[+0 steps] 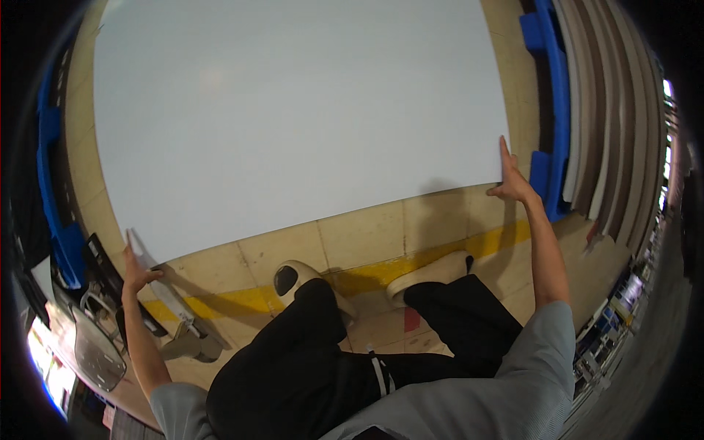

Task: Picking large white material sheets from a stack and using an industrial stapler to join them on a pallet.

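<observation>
A large flat white sheet [293,117] fills the far part of the view, its near edge slanting up to the right. At its near left corner is my left hand [137,275], fingers stretched along the side edge and thumb apart by the near edge. My right hand [515,185] touches the near right corner in much the same way, its index finger pointing away along the side and its thumb spread. Both hands look open against the corners. Whether any fingers reach beneath the sheet is hidden.
Cream floor tiles [286,246] with a yellow stripe [374,275] lie between the sheet and my feet in light shoes. Blue pallets [561,110] flank both sides; the right one bears stacked boards [612,110]. A chair-like frame [95,345] stands at lower left.
</observation>
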`<state>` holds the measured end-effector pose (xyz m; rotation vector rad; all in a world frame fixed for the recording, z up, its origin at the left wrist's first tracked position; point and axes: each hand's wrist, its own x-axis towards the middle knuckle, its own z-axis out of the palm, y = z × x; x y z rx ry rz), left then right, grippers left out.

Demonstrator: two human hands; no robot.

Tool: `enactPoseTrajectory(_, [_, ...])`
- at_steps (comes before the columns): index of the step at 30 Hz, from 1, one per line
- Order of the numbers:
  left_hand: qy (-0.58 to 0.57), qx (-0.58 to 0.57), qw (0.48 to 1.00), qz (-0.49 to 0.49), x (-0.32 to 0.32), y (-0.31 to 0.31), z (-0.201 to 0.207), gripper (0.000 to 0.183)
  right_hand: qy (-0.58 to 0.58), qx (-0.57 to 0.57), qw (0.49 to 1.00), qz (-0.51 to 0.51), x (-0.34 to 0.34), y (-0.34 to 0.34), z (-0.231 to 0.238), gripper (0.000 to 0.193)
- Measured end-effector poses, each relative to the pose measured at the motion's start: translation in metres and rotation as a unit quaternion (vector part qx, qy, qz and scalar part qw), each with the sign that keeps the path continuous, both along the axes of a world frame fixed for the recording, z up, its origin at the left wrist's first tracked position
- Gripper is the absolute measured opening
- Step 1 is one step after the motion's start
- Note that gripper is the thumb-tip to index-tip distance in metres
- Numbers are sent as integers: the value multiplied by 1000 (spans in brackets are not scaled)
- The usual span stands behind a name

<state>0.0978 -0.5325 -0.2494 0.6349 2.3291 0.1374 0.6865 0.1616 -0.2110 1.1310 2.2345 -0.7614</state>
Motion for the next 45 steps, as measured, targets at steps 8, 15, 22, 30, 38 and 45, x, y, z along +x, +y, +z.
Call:
enactPoseTrajectory(8, [100,33,991,85,10,-17,-15,115,64,177,982,-36,23,-7,-43,105])
enactPoseTrajectory(15, [115,-19,983,139,6,-20,-26,86,24,115,987,-114,10,-11,-23,61])
enactPoseTrajectory(22, [139,13,988,61,-3,-55,-46,53,69,133,988,-44,33,0,-49,64])
enactPoseTrajectory(30, [313,-234,920,-7,38,16,83,100,-42,54,998,6,22,10,-24,101])
enactPoseTrajectory(38, [425,142,801,396,142,-73,157,56,169,166,968,86,-35,-22,-24,78])
enactPoseTrajectory(45, [369,52,796,476,145,-63,135,36,208,61,916,338,-156,-180,-20,69])
